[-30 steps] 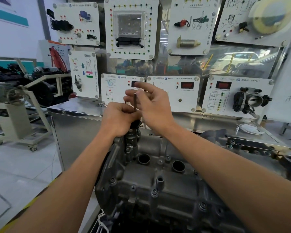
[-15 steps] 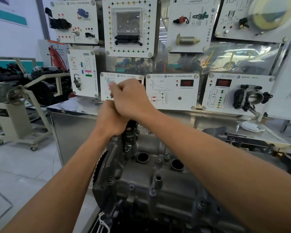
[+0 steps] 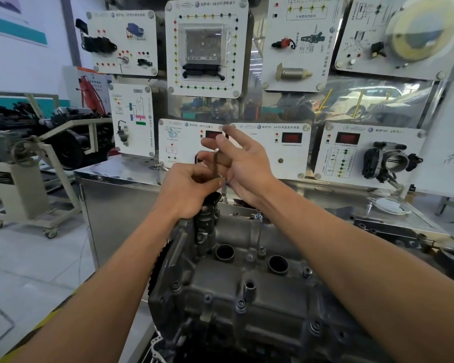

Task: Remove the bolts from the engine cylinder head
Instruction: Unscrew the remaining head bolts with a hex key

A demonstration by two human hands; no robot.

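Grey cylinder head (image 3: 249,297) lies before the steel bench (image 3: 121,174), bolts (image 3: 240,306) along its near edge. Left hand (image 3: 192,189) has its grip curled round a thin key (image 3: 216,163), upright at the head's far-left end. Right hand (image 3: 244,166) has its grip wide, fingers spread just behind the key.

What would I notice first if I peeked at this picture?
Two bare arms reach to the middle, where the left hand grips a thin metal tool standing upright and the right hand spreads open beside it. Below them sits a big grey engine cylinder head with round holes. Behind, white boards holding car parts cover the wall.
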